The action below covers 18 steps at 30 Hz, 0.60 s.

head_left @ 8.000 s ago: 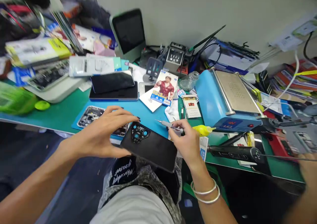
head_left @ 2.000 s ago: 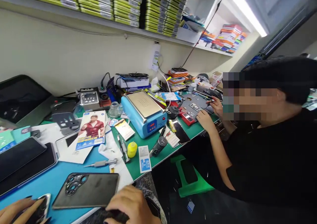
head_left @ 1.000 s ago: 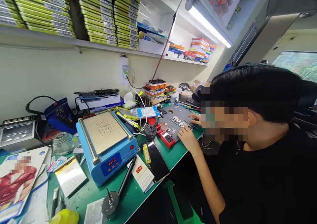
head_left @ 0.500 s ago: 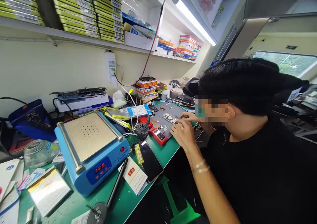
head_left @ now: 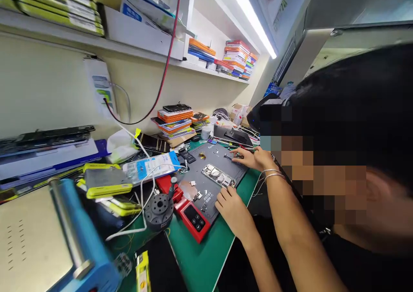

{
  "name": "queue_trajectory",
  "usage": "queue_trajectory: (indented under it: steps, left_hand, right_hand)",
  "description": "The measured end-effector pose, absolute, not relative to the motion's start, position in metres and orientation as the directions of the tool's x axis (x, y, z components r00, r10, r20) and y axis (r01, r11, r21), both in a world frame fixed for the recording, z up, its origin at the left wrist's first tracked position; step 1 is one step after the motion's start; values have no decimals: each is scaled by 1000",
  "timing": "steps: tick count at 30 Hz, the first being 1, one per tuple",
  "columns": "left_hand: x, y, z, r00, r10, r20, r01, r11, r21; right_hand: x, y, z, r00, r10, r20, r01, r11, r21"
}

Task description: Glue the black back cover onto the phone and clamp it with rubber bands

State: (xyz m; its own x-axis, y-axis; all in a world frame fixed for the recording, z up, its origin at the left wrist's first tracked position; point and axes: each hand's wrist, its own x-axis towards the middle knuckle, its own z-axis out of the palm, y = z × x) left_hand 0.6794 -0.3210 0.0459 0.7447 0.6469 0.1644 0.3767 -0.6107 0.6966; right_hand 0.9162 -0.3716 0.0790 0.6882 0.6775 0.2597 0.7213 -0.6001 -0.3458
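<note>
The wearer's right hand, with two bangles at the wrist, reached over the grey mat's far right side; it met or overlapped the co-worker's far hand, and which of the two it was could not be told; its fingers were largely hidden there, so whether they pinched anything could not be told. The left hand was out of view, and the state of its fingers could not be told.

A slim tool stuck out leftward from the co-worker's far hand, above the mat; the grip on it was too small to make out. The co-worker's near hand lay at the mat's front edge, fingers close together and slightly bent, the tips just beside the phone.

The opened phone lay on the mat, its inner parts bared, between the near hand and the slim tool; small loose parts were scattered to its left, with a black battery-like piece near the mat's back left corner.

A red device with a dark button panel stood at the mat's front left; a round black holder was to its left, near a white cable; the blue machine with a metal plate filled the lower left.
</note>
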Motion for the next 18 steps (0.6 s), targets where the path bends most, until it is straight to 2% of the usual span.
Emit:
queue_trajectory:
  steps: [4,8,14,18]
  left_hand:
    - [696,-332,26,700,700,142,464,-597,655]
    - [705,-337,11,686,709,164,500,-623,601]
    - [711,-341,1,705,692,155,513,-648,563]
    - [710,-340,6,699,699,151,523,-644,558]
  right_hand:
    - [938,-379,58,630,738,243,771,-556,-312]
    - [948,-387,39,652,694,304,756,-572,-318]
    - [955,-393,10,729,534,429,683,-616,-393]
    - [956,-402,22,763,354,540,613,-663,-431]
